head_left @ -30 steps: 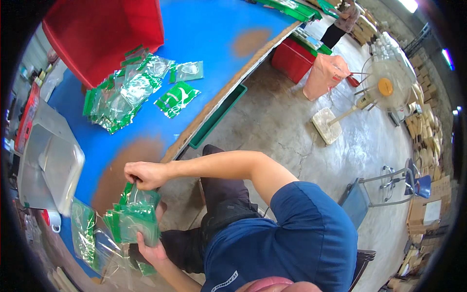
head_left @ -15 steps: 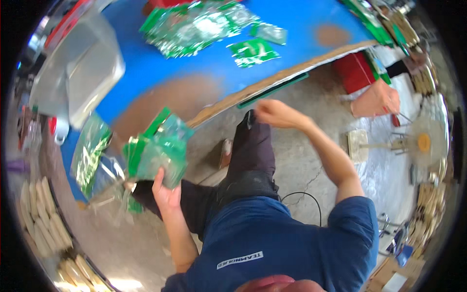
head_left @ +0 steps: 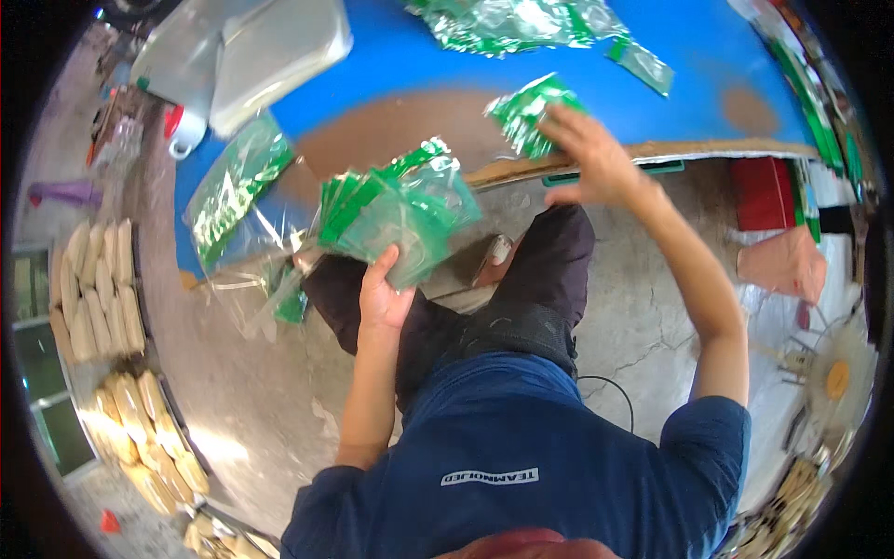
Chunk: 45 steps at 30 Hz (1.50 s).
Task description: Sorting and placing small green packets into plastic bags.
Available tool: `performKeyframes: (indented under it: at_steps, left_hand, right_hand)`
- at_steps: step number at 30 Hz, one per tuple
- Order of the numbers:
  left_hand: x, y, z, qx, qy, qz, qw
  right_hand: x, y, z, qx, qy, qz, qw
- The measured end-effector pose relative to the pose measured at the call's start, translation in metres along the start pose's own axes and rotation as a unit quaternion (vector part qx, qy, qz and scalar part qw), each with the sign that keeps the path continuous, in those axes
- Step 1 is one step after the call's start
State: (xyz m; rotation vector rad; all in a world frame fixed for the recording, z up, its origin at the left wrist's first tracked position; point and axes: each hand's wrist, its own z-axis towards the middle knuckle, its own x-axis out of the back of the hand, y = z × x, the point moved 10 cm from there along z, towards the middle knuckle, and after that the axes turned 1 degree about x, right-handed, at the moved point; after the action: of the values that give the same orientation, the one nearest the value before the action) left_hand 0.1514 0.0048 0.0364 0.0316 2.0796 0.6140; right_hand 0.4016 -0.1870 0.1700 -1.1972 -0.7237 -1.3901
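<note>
My left hand is closed around a fanned stack of green-and-clear plastic packets, held above my lap by the table's near edge. My right hand reaches over that edge, thumb apart and fingers stretched onto a single green packet lying on the blue table. Its fingertips cover the packet's right side. Further back lies a heap of similar packets, and one more packet sits at its right end. Left of the held stack is a large clear bag with green packets inside.
A translucent plastic bin stands at the table's back left, with a white and red cup-like item beside it. Bundles of long tan pieces are stacked at far left. At right are a red box and a fan.
My right hand has moved from above my knee forward to the packet on the table, its fingers spreading out. The stack in my left hand is more fanned out. The whole view has shifted.
</note>
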Motion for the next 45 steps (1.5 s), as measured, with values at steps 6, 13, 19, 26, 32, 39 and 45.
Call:
performKeyframes:
  at_steps: [6,13,19,26,32,39,45]
  left_hand:
    - [-0.009,0.001,-0.003,0.010,-0.040,0.012,0.999]
    - [-0.010,-0.018,-0.001,0.109,-0.157,-0.065,0.979]
    - [-0.030,-0.043,-0.001,0.123,-0.169,-0.007,0.978]
    - [-0.028,-0.049,0.000,0.104,-0.163,-0.020,0.981]
    - [-0.017,-0.041,0.001,0.124,-0.223,-0.074,0.964]
    - [0.009,-0.023,0.013,0.047,0.039,0.009,0.998]
    - [-0.001,-0.044,-0.004,0.075,-0.051,-0.062,0.994]
  right_hand:
    - [0.002,-0.015,-0.014,-0.284,0.200,0.330,0.878]
    - [-0.025,0.001,-0.014,-0.349,0.203,0.623,0.669]
    - [-0.059,-0.067,0.021,-0.206,-0.117,0.545,0.804]
    - [0.056,0.221,-0.043,-0.431,0.090,-0.201,0.875]
    - [0.015,0.043,0.021,-0.189,0.094,-0.048,0.976]
    - [-0.005,-0.042,0.128,0.008,0.090,0.265,0.960]
    - [0.016,0.176,0.185,-0.246,0.153,-0.081,0.954]
